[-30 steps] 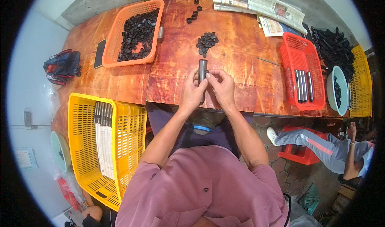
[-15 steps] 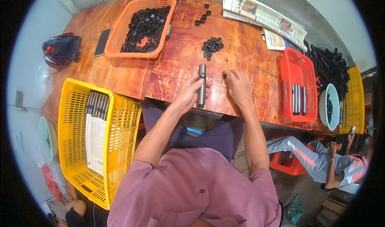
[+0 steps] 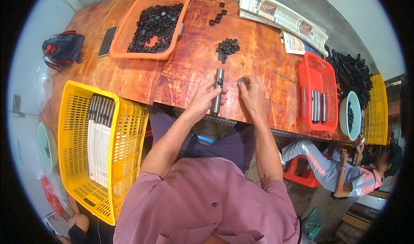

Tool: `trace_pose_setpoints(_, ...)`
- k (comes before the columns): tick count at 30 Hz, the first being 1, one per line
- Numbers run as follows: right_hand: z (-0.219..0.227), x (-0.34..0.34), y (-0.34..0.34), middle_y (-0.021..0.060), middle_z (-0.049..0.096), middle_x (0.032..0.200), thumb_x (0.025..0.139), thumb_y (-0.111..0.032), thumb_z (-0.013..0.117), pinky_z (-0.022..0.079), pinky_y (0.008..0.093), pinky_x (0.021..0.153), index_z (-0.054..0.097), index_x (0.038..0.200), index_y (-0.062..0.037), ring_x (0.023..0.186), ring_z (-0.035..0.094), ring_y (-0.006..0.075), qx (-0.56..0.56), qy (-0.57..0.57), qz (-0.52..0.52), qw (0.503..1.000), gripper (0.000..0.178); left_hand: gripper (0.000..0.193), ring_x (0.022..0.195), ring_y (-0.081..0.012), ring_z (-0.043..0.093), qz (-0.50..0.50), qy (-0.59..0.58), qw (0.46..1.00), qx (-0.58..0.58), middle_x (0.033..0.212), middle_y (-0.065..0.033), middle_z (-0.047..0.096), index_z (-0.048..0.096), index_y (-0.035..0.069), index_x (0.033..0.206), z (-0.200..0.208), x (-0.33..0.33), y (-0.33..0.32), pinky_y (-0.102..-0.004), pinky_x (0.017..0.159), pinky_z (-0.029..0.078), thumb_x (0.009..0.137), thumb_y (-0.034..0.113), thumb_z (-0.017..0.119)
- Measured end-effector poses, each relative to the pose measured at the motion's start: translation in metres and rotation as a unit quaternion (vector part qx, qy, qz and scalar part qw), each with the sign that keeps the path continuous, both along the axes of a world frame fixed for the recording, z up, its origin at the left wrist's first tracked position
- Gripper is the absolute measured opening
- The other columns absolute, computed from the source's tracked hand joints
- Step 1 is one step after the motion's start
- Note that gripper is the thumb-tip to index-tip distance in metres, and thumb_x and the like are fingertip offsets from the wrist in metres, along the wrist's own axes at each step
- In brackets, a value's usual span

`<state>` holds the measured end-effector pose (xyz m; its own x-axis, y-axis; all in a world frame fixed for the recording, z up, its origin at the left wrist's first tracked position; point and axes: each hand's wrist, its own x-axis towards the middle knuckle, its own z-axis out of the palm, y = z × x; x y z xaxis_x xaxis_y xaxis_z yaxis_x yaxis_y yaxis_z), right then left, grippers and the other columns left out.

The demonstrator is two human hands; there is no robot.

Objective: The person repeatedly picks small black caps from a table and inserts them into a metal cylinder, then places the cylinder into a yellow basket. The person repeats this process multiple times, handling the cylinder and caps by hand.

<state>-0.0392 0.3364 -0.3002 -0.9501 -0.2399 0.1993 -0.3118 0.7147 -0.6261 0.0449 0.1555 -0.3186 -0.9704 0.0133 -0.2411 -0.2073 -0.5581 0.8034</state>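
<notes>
My left hand [image 3: 202, 100] is closed round a grey metal tube [image 3: 220, 75] with a black lower end. It stands nearly upright near the table's front edge, a dark round opening on its side by my thumb. To its right, my right hand [image 3: 254, 98] pinches a small round dark piece [image 3: 240, 80] between thumb and fingertips, with a bluish glint on its face. The two hands are apart. Beyond them a heap of small black discs [image 3: 227, 50] lies on the wooden table [image 3: 189, 80].
An orange basket [image 3: 116, 47] of black discs stands far left, beside a phone [image 3: 107, 41]. At left is a yellow crate [image 3: 115, 157] with several tubes on paper. A red basket [image 3: 305, 88] with tubes and a bowl [image 3: 343, 114] stand right. Another person [image 3: 349, 175] sits beyond.
My right hand has turned slightly, so the small piece now shows a bluish face. The tube leans a little more to the right in my left hand. The whole view has shifted slightly.
</notes>
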Motion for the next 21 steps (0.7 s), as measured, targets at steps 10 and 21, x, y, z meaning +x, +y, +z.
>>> trace_pose_setpoints(10,0.025,0.016,-0.012,0.0175,0.066,0.1,0.085,-0.01,0.071,0.054,0.0394,0.077,0.071,0.108,-0.0005,0.092,0.068,0.0315,-0.136,-0.075,0.059,0.986,0.025,0.04,0.094,-0.0156,0.067,-0.009,0.004,1.0,-0.003,0.114,-0.01,0.067,0.051,-0.002,0.139,-0.001,0.002,0.001,-0.028,0.083,0.059,0.102,0.012,0.058)
trace_pose_setpoints(21,0.017,0.024,-0.024,0.013,0.067,0.095,0.082,-0.009,0.073,0.051,0.0402,0.077,0.071,0.104,-0.0032,0.084,0.067,0.0315,-0.087,0.086,0.169,0.978,0.023,0.047,0.095,-0.0118,0.066,-0.015,0.038,0.999,-0.013,0.116,-0.0058,0.067,0.046,0.0,0.147,0.005,0.005,0.003,-0.027,0.085,0.057,0.101,0.004,0.055)
